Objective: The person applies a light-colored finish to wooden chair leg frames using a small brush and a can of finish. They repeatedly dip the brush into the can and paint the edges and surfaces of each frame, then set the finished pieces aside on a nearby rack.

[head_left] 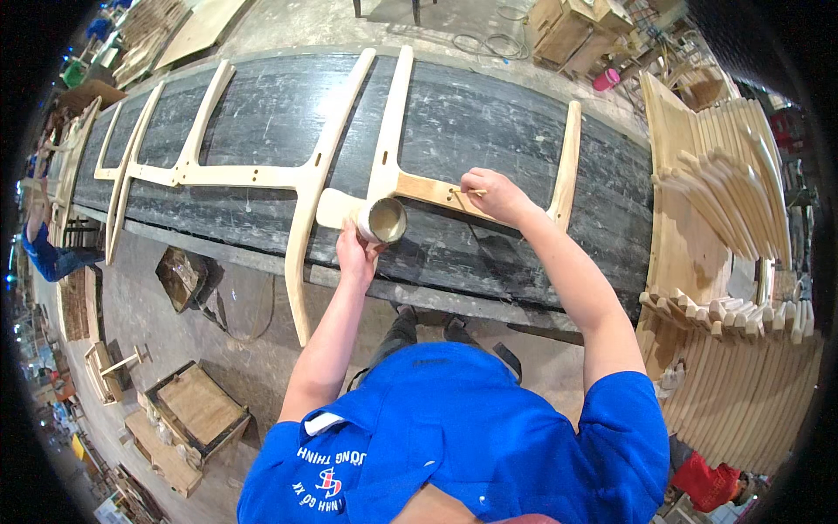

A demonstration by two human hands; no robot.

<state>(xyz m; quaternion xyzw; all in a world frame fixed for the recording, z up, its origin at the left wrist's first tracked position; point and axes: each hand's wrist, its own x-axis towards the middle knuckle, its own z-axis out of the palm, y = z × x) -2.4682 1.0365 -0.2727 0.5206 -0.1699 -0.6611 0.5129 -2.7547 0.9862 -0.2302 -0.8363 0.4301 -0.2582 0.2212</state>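
My left hand (354, 253) is wrapped round a small cup (384, 220), tilted so that its pale contents show. The cup is held over the near side of a dark, scuffed worktable (471, 105). My right hand (499, 196) pinches a thin yellowish stick (472, 191), its tip at the small holes in the rail (428, 188) of a pale wooden chair frame. What the stick's tip is like is too small to tell. Just left of the cup lies another wooden frame (301, 179), one curved leg hanging past the table's near edge.
More wooden frames (148, 170) lie along the table's left part. Stacks of curved wooden pieces (733, 166) stand at the right. A dark box (182, 278) and a low wooden stand (199, 406) are on the floor. Another person (51, 251) is at far left, one in red (705, 483) at lower right.
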